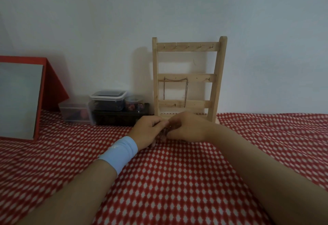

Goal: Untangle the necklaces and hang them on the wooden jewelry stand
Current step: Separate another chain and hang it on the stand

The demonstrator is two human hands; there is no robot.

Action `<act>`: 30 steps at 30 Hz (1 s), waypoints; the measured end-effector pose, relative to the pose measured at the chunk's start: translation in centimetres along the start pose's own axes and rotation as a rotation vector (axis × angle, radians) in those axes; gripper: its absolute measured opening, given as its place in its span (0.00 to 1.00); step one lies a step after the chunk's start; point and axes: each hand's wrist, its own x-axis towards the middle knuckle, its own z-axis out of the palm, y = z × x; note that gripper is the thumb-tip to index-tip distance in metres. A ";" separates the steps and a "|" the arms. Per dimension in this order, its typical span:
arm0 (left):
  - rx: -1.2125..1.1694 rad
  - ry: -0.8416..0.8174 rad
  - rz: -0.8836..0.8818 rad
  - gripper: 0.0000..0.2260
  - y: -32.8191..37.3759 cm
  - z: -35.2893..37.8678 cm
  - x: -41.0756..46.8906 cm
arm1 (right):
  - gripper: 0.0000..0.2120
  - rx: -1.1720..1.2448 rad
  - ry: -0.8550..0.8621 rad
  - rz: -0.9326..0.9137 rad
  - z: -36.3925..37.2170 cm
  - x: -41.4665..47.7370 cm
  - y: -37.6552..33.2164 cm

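A wooden jewelry stand (188,47) with three hook rails leans against the wall. One chain necklace (186,91) hangs from the middle rail. Just in front of the stand's base, my left hand (149,130) and my right hand (188,127) meet over a small tangle of necklaces (165,132) on the cloth. Fingers of both hands pinch the tangle, which is mostly hidden between them. A light blue band sits on my left wrist.
Red cloth with white dots (177,180) covers the surface. Left of the stand are clear plastic boxes (106,100), a small round jar (134,102) and a dark tray (122,118). A red-framed board (21,98) leans at far left.
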 end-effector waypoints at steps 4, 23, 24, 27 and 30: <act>-0.107 0.007 -0.051 0.08 -0.1 -0.2 0.3 | 0.05 0.022 0.004 -0.002 -0.6 0.0 1.0; -0.080 0.065 0.018 0.15 0.6 -0.3 -0.1 | 0.13 0.073 0.076 0.037 -1.6 0.0 1.8; -0.127 0.027 -0.020 0.14 0.8 -0.4 0.0 | 0.13 0.060 0.063 0.049 -1.6 -0.1 1.6; -0.198 -0.160 -0.134 0.10 1.5 -1.4 0.0 | 0.16 -0.106 -0.063 0.125 -2.0 -0.2 1.4; -0.254 -0.230 -0.242 0.07 1.2 -2.4 0.4 | 0.18 -0.254 -0.159 0.281 -2.4 -0.4 2.4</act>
